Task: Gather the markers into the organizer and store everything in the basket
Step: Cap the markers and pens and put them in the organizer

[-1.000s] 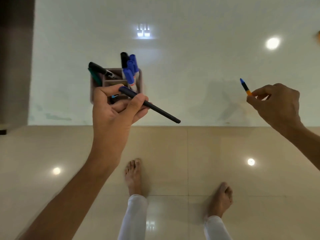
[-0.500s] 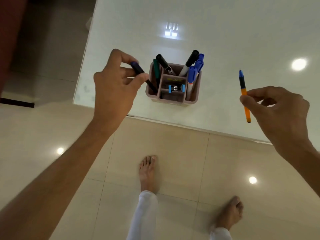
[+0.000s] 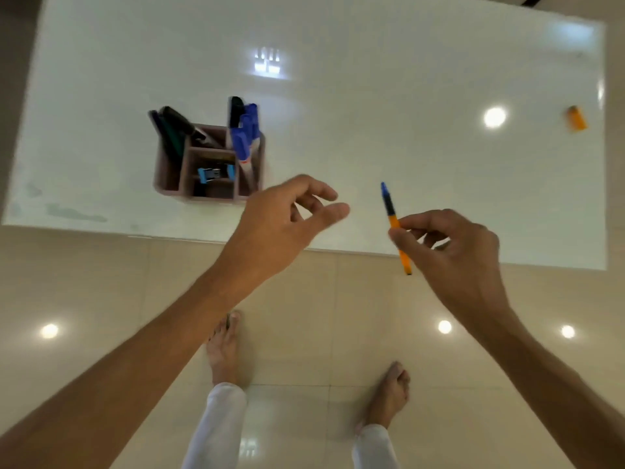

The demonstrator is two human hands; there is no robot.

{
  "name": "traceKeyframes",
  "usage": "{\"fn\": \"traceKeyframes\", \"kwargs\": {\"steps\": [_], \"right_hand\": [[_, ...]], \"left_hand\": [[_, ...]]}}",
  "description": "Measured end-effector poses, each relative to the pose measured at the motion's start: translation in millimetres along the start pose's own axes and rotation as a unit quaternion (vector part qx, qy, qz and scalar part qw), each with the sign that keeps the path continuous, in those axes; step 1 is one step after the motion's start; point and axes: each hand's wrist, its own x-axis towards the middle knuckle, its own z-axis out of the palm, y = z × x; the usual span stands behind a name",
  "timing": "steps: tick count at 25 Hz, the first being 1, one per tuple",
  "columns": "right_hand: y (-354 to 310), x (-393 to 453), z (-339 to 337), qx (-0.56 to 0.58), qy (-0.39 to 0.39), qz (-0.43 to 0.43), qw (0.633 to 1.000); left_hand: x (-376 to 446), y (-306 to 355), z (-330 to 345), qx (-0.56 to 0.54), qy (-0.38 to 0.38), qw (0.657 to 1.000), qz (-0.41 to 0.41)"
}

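Nearest: bare feet and white trouser cuffs on pale floor tiles, both forearms reaching out over the near edge of the white table [image 3: 338, 137].

Right hand [image 3: 453, 252]: pinching an orange pen [image 3: 395, 228] with a blue cap, cap end pointing far, tail hanging past the table's near edge. Grip sits mid-barrel between thumb and fingers.

Left hand [image 3: 284, 218]: empty, fingers loosely spread and curled, just near-right of the organizer [image 3: 209, 164], not touching it.

Organizer: left-centre of the table, compartmented. Dark markers [image 3: 176, 130] lean out its far-left corner; blue-capped markers [image 3: 245, 137] stand at the far right; a blue binder clip [image 3: 216, 173] lies in a middle cell.

Far right: a small orange item [image 3: 577, 118], alone, well apart from everything.

Basket: not in view.

Judgement: the pen goes in next. Tip it upright, tail down, aim for a free near cell, and steady the organizer with the empty hand so the leaning markers don't topple it.
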Motion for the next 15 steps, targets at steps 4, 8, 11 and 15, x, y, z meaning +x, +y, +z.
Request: {"fn": "traceKeyframes", "kwargs": {"steps": [4, 8, 11, 15], "right_hand": [[37, -7, -25, -0.025, -0.018, -0.007, 0.999], [82, 18, -70, -0.022, -0.01, -0.006, 1.0], [124, 83, -118, -0.068, 0.059, -0.007, 0.996], [168, 211, -175, -0.189, 0.125, -0.021, 0.974]], "left_hand": [[13, 28, 102, -0.098, -0.103, 0.989, -0.042], [45, 43, 162, -0.161, -0.086, 0.98, -0.078], [85, 47, 186, -0.193, -0.102, 0.971, -0.095], [142, 29, 193, -0.176, -0.155, 0.965, -0.116]]}}
